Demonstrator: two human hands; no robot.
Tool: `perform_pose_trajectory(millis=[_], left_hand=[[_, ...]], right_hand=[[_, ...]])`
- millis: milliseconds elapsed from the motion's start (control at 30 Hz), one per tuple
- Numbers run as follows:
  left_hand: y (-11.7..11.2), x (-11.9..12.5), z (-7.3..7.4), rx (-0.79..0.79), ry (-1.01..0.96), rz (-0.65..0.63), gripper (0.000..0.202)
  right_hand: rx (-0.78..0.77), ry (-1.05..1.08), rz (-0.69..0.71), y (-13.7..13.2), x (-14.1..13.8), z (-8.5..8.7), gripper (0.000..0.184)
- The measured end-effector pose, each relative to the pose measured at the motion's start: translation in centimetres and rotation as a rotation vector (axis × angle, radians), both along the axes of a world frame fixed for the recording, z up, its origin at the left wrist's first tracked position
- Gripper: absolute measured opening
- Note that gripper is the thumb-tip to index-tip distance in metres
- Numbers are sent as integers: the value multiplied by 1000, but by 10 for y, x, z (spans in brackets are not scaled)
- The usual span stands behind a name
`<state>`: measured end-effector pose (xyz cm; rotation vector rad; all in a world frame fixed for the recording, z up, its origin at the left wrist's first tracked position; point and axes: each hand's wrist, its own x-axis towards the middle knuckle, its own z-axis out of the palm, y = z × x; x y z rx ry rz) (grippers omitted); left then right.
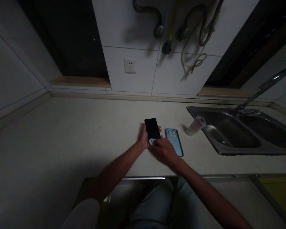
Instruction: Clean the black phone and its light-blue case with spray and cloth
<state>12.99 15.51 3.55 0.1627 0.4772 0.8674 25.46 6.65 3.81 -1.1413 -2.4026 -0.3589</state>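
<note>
A black phone (pixel 152 127) with a dark screen is held just above the pale countertop (pixel 73 133). My left hand (pixel 145 137) grips it from the left side, fingertips showing past its right edge. My right hand (pixel 164 150) rests over the phone's lower end, fingers bent and touching a small white patch there. What the right fingers pinch, if anything, is too small to make out. A blue phone case (pixel 175 140) lies flat on the counter just right of my right hand, camera cut-outs facing up.
A white tube (pixel 195 125) lies tilted against the rim of a steel double sink (pixel 219 149) at the right, with a faucet (pixel 264 87) over it. A wall socket (pixel 130 65) and hanging hoses (pixel 195 35) are on the tiled wall behind.
</note>
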Motion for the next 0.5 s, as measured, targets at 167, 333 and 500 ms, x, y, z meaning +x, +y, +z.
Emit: perform_pose_trajectory(millis=[167,333,500], left_hand=[[5,0,-4,-6,-3,-77,82],[8,2,-6,-1,43,-138,86],[6,4,-3,13,81,-69,82]], right_hand=[[48,-6,1,0,35,6,17],[46,-13,30,3,34,6,21],[51,7,112,9,8,5,20]])
